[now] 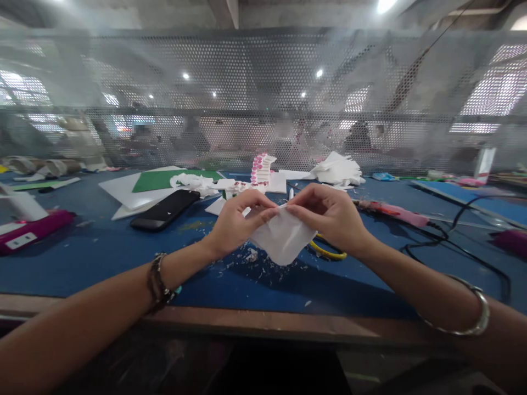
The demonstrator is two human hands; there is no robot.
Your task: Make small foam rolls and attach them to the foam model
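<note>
Both hands meet over the middle of the blue table [90, 258]. My left hand [236, 219] and my right hand [329, 216] each pinch the top edge of a white piece of paper or thin foam [282, 238], which hangs folded between them above the table. Small white scraps [255, 260] lie scattered under it. A yellow-handled tool [327, 252], partly hidden, lies just below my right hand.
A black phone [164, 210] lies left of my hands, by white and green sheets [160, 180]. A stack of pink-and-white pieces [261, 169] and a white paper heap [337, 169] sit behind. A pink tool [391, 211] with black cable lies right. A perforated screen [263, 99] bounds the back.
</note>
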